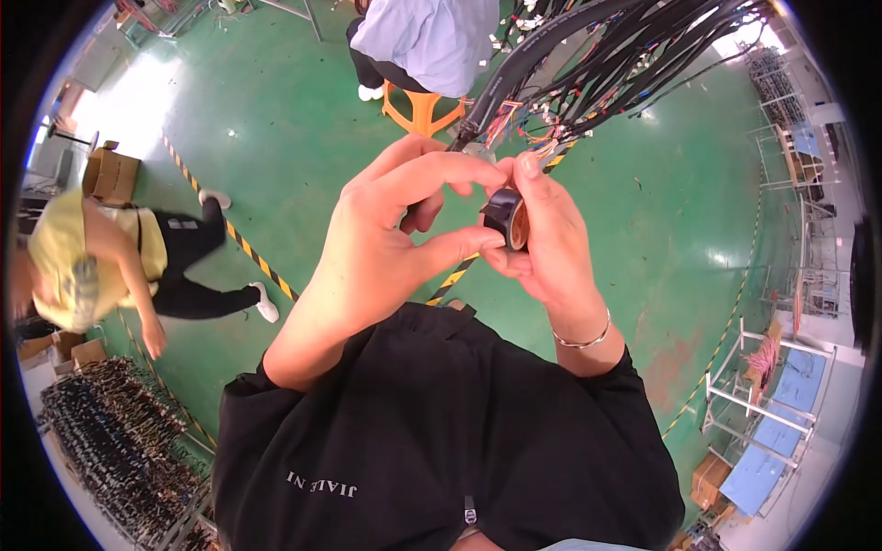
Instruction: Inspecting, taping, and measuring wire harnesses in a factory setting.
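Note:
Above my chest, a small roll of black tape with a brown core is held between my two hands. My right hand is closed round its right side, thumb up along the edge. From the left, my left hand curls in, its thumb and index fingertip against the roll's near side. Whether a loose tape end is between those fingertips is hard to make out. Just beyond my fingers hangs a wire harness, a thick black sleeved bundle with thin coloured wires and white connectors.
A seated person is ahead on an orange stool. Another person in yellow walks at the left. Dark cable bundles lie at lower left; a metal-framed rack with a blue surface stands right. Cardboard boxes sit far left.

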Demonstrator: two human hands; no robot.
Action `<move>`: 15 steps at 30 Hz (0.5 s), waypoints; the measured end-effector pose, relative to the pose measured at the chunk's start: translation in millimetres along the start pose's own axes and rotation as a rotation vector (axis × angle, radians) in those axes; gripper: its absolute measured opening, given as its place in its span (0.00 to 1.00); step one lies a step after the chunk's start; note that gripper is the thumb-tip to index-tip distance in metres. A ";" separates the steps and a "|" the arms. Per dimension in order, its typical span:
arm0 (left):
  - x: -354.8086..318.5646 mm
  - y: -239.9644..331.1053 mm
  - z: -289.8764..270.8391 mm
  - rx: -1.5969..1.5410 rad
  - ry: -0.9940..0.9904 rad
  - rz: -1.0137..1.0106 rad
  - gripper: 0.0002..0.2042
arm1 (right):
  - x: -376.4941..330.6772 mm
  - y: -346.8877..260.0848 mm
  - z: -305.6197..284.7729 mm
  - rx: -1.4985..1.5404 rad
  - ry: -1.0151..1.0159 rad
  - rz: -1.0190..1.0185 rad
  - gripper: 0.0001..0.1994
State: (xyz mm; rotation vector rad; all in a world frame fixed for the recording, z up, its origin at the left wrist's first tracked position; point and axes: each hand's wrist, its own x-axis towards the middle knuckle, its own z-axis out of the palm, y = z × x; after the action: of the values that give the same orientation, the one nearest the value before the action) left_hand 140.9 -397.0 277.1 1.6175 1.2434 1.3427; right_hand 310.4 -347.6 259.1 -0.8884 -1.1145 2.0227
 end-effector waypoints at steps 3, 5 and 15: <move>-3.7 -5.1 -2.7 0.029 -0.008 0.020 0.14 | -2.4 0.9 3.6 0.009 -0.009 0.017 0.27; -4.3 -9.6 -1.7 0.036 0.014 0.039 0.12 | -5.6 -1.1 -3.9 -0.010 -0.065 0.027 0.27; 0.5 -7.2 0.5 -0.013 0.067 0.023 0.06 | -2.0 24.4 -15.5 -0.433 -0.141 -0.615 0.37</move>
State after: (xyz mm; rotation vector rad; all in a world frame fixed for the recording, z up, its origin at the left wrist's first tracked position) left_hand 139.6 -394.3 270.5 1.5939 1.2559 1.4277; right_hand 318.7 -352.8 231.8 -0.5056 -1.6981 1.3735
